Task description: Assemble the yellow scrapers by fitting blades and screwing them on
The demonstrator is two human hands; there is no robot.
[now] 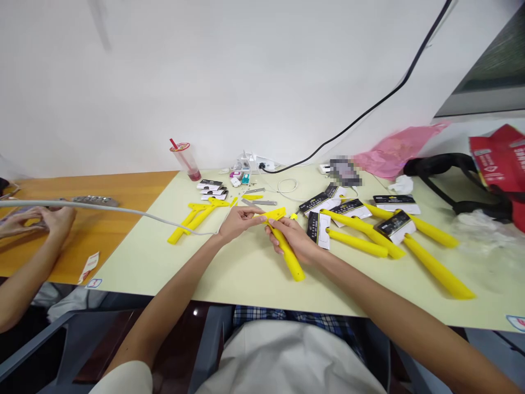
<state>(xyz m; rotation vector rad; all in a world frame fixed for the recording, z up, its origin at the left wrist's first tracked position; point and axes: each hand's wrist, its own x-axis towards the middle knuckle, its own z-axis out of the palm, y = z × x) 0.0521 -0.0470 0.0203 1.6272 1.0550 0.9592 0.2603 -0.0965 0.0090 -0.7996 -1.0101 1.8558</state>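
- The left hand point(237, 223) and right hand point(296, 239) grip a yellow handle point(292, 261) above the table point(240, 280).
- Carded yellow handles point(441, 269) lie to the right.
- A cup point(187, 160) stands near the wall point(205, 82).

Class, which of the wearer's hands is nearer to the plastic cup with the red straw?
Left. The left hand is to the right of the plastic cup and closer to the wearer; the right hand is farther right.

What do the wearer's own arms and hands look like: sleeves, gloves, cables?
Left hand and right hand: no gloves. Forearms bare. Short off-white sleeve on the left arm; no right sleeve in view. Pale grey cable reaches the left wrist; can't tell if it's fastened there.
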